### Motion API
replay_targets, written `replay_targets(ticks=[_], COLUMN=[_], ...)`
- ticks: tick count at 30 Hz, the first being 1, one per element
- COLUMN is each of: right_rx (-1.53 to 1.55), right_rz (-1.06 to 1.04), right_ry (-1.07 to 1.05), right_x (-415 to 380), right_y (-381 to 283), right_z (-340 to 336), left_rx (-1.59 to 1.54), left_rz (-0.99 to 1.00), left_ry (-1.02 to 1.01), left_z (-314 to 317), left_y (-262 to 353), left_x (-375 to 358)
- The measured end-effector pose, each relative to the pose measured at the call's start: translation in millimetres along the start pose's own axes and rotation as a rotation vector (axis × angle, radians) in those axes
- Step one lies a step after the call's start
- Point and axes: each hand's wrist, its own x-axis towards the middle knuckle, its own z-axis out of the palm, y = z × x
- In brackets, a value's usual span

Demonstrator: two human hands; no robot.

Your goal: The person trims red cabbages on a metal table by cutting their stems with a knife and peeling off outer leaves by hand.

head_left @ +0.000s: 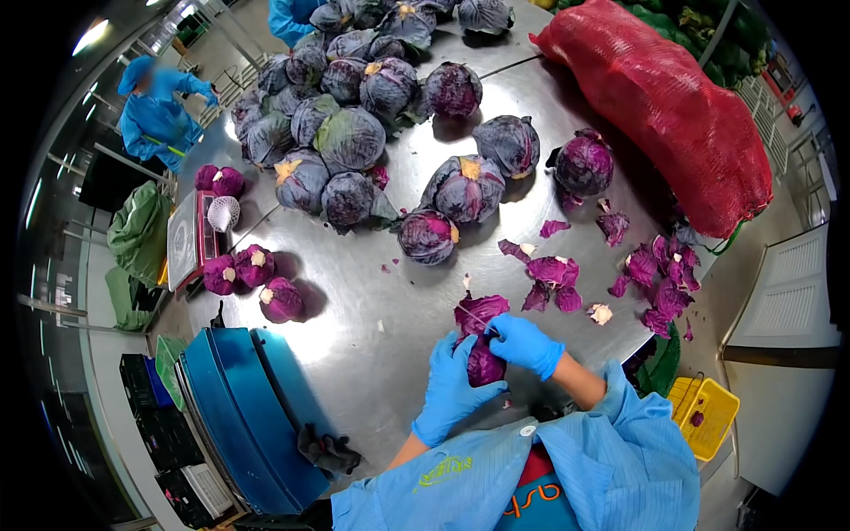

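A purple-red cabbage (pixel 485 363) is held close in front of me, above the near edge of the steel table. My left hand (pixel 454 385) wraps around its left side and underside, fingers closed on it. At its upper right is my right hand (pixel 524 343), closed, with a thin pale blade-like strip, apparently a knife (pixel 469 312), sticking out to the left. A loosened outer leaf (pixel 482 309) stands up from the cabbage's far side, under that strip. Both hands wear blue gloves. The right fingertips partly hide the cabbage's top.
Untrimmed cabbages (pixel 350 139) are heaped at the far left. Peeled leaves (pixel 553 272) lie to the right, before a full red mesh sack (pixel 655 106). Peeled cabbages (pixel 282 300) sit beside a scale (pixel 184 241). Blue crates (pixel 252 416) stand left, a yellow basket (pixel 706 414) right. A co-worker (pixel 159 115) stands beyond.
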Motion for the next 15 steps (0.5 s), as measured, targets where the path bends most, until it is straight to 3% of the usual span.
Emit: replay_targets(ticks=[2,5,7,9,10,12,13,14,15], right_rx=[-0.038,-0.127,-0.240,-0.494,-0.435,-0.319,-0.274,-0.229,0.071], right_rz=[0.013,-0.068,0.082,0.121,0.268,0.140,0.041,-0.054,-0.013], right_ry=[0.113,0.346,0.420,0.626,0.694,0.976,0.943,0.912,0.759], right_x=[-9,-28,-47,-64,-66,-56,-48,-41,-26], right_y=[14,70,98,111,90,73,61,47,46], right_z=[3,1,-27,-54,-69,-76,-76,-71,-51], left_rx=[-0.029,-0.469,-0.831,-1.012,-0.949,-0.825,-0.480,-0.368,-0.255], left_rz=[0.010,-0.081,-0.372,-0.544,-0.567,-0.604,-0.345,-0.225,-0.101], left_ry=[0.026,0.171,0.229,0.297,0.318,0.358,0.549,0.423,0.294], left_z=[-1,8,10,10,5,-3,7,1,-11], left_y=[-5,-35,-54,-81,-82,-82,-87,-85,-80], left_x=[-3,-11,-18,-20,-19,-10,-8,-7,-6])
